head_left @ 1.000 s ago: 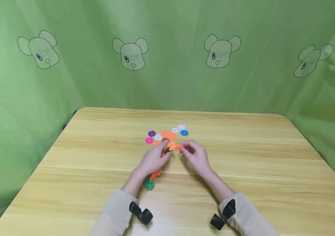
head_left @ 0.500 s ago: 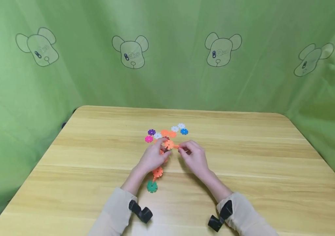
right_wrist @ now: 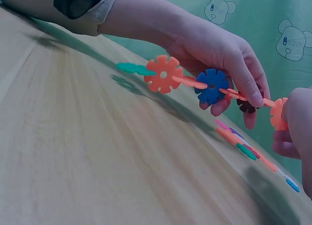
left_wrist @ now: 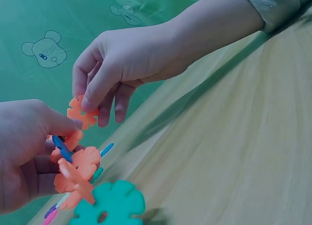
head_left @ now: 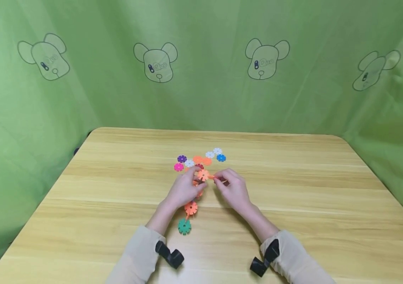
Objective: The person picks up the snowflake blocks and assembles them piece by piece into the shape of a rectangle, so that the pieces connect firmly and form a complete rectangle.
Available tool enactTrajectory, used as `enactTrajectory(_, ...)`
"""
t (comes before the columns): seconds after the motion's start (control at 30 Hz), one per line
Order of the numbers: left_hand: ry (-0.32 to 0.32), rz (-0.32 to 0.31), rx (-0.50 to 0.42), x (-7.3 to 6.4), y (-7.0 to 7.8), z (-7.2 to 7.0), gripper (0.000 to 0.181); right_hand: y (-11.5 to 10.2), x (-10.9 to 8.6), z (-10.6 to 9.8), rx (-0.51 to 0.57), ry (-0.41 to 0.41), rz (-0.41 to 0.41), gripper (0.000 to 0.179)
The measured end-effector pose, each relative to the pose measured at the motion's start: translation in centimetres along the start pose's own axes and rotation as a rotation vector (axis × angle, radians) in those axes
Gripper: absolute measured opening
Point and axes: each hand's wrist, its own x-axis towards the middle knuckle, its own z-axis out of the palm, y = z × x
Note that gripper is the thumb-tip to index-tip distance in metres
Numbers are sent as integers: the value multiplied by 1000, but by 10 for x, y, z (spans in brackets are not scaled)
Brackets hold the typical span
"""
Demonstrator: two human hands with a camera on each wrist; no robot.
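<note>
- The left hand point(head_left: 183, 190) holds a chain of notched discs point(head_left: 191, 208) partway along, its grip clamped on the chain with the thumb on one side and fingers behind.
- The right hand point(head_left: 234, 190) pinches the orange end disc point(left_wrist: 79, 114) of that chain; its grip is together on that disc, thumb against fingertips.
- The chain is in the air above the desk point(head_left: 293, 165), strung between the hands and running on past the left one toward the person.
- Its near end is a green disc point(head_left: 184, 226), followed by orange ones and a blue disc point(right_wrist: 211, 86).
- A dark disc point(right_wrist: 246, 108) by the left fingers seems brown or black, though they mostly cover it.
- Beyond the hands, loose discs lie flat: a purple disc point(head_left: 181, 159), a pink disc point(head_left: 178, 167), some white and orange, and a second blue one point(head_left: 221, 158) at the right.
- Beige sleeves point(head_left: 135, 252) carry black straps point(head_left: 169, 256) at the cuffs.
- A green curtain point(head_left: 208, 106) printed with bear-like heads hangs behind.
</note>
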Motion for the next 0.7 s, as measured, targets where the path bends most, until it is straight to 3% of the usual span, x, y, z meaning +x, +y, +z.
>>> enactTrajectory(0.17,-2,5,5,0,-1,1,54,3,0,1,-4,-3,-41,11)
enactTrajectory(0.27,4,4,10,0,-1,0,55,4,0,2,54,-16,-6,6)
enactTrajectory(0.5,-12,45,-5,0,-2,-2,59,6,2,-1,260,-97,286,18)
enactTrajectory(0.7,-20,70,-12,-1,-1,-3,58,10,5,-4,415,-162,403,24)
